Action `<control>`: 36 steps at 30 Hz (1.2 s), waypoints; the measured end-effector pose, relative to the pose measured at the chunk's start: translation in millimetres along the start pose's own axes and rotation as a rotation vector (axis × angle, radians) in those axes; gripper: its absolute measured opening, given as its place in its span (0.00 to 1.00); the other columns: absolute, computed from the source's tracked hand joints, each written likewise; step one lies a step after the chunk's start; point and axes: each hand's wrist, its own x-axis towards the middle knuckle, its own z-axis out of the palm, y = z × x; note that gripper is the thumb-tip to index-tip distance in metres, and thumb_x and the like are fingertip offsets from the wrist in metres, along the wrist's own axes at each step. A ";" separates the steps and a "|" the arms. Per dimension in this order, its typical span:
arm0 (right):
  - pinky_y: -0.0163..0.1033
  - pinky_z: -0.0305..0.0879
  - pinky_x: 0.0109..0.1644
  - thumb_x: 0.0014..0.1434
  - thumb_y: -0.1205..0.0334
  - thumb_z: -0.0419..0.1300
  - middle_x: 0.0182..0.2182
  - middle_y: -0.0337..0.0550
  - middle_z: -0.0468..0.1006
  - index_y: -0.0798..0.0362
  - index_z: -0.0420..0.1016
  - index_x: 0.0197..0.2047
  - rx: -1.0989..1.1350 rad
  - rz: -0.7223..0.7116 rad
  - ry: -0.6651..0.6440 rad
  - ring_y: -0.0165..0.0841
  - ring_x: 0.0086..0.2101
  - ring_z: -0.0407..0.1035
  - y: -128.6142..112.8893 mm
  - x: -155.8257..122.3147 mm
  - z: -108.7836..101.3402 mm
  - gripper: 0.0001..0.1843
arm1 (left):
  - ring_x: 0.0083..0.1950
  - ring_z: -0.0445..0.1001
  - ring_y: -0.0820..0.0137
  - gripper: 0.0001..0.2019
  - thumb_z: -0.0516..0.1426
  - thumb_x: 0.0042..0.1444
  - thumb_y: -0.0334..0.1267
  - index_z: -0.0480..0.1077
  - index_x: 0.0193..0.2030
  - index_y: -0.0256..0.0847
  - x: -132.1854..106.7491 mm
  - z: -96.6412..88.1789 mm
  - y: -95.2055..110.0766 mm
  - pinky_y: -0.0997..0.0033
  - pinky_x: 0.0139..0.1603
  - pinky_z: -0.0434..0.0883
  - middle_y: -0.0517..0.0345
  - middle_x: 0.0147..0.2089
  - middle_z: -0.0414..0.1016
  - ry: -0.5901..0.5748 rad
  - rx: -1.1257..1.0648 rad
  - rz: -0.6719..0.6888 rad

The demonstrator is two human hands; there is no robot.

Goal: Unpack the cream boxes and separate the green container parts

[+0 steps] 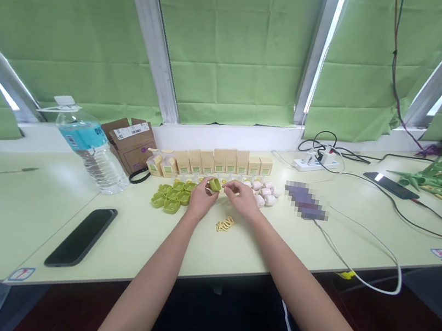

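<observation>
My left hand [202,196] pinches a small green cap [215,184] between its fingertips. My right hand [243,197] is close beside it, fingers curled in a pinch on something too small to make out. Left of my left hand lies a cluster of several more green caps [170,195]. A little pile of yellow rings [225,224] rests on the table just in front of my hands. Behind them stands a row of small beige boxes [222,160], and some pale pink pieces [266,191] sit to the right of my right hand.
A water bottle [90,149] and brown cartons [133,141] stand at the left; a black phone [81,237] lies near the table's front edge. A power strip [316,162], cables, a second phone [391,185] and green plastic stems [439,178] occupy the right.
</observation>
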 end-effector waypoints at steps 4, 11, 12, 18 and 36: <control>0.34 0.67 0.37 0.59 0.60 0.57 0.32 0.39 0.80 0.53 0.80 0.37 0.107 -0.030 -0.294 0.30 0.32 0.72 -8.0 -6.5 -1.7 0.10 | 0.30 0.75 0.71 0.23 0.63 0.48 0.32 0.72 0.53 0.42 0.4 -0.5 0.5 0.70 0.37 0.72 0.58 0.37 0.78 -0.005 -0.007 -0.038; 0.31 0.65 0.34 0.53 0.68 0.57 0.27 0.37 0.80 0.53 0.83 0.32 0.019 -0.012 -0.581 0.29 0.28 0.70 -6.6 -12.1 -1.7 0.11 | 0.31 0.75 0.71 0.23 0.62 0.49 0.29 0.72 0.53 0.43 -0.8 -0.3 1.4 0.70 0.38 0.73 0.58 0.38 0.79 -0.005 -0.002 -0.013; 0.31 0.65 0.34 0.53 0.68 0.57 0.27 0.37 0.80 0.53 0.83 0.32 0.020 -0.014 -0.595 0.29 0.27 0.70 -6.3 -11.9 -2.2 0.12 | 0.31 0.75 0.72 0.22 0.62 0.49 0.29 0.72 0.53 0.43 -0.8 -0.1 1.5 0.70 0.38 0.73 0.58 0.38 0.79 -0.005 0.003 -0.012; 0.31 0.62 0.31 0.51 0.68 0.56 0.22 0.36 0.78 0.54 0.82 0.27 -0.006 -0.032 -0.648 0.29 0.26 0.69 -9.9 -13.2 -7.7 0.12 | 0.31 0.75 0.72 0.22 0.62 0.49 0.30 0.72 0.53 0.43 -0.3 1.2 -1.4 0.70 0.38 0.72 0.59 0.38 0.79 -0.009 0.011 -0.017; 0.35 0.49 0.28 0.59 0.60 0.55 0.17 0.34 0.66 0.53 0.65 0.19 -0.291 -0.018 -0.421 0.27 0.22 0.59 -6.9 -13.4 0.0 0.17 | 0.34 0.75 0.69 0.23 0.59 0.50 0.29 0.62 0.53 0.45 -2.7 0.8 0.9 0.69 0.38 0.68 0.62 0.35 0.76 -0.009 0.081 -0.034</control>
